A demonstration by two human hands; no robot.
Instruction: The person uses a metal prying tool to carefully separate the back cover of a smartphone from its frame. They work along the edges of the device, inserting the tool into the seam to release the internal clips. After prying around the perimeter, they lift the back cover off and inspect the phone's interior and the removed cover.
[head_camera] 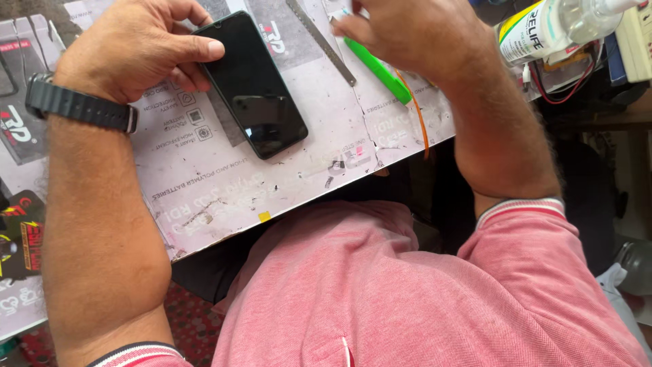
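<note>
Black phone lies flat, screen up, on the printed mat covering the worktop; its long axis runs diagonally from upper left to lower right. Left hand rests on the phone's upper-left end, thumb across the top edge, fingers curled loosely, pinning rather than clamping it. Right hand sits well apart to the right, fingers bunched on something small at the top edge; what exactly cannot be told. Green tool and metal ruler lie between phone and right hand. Left hand is nearer the phone.
</note>
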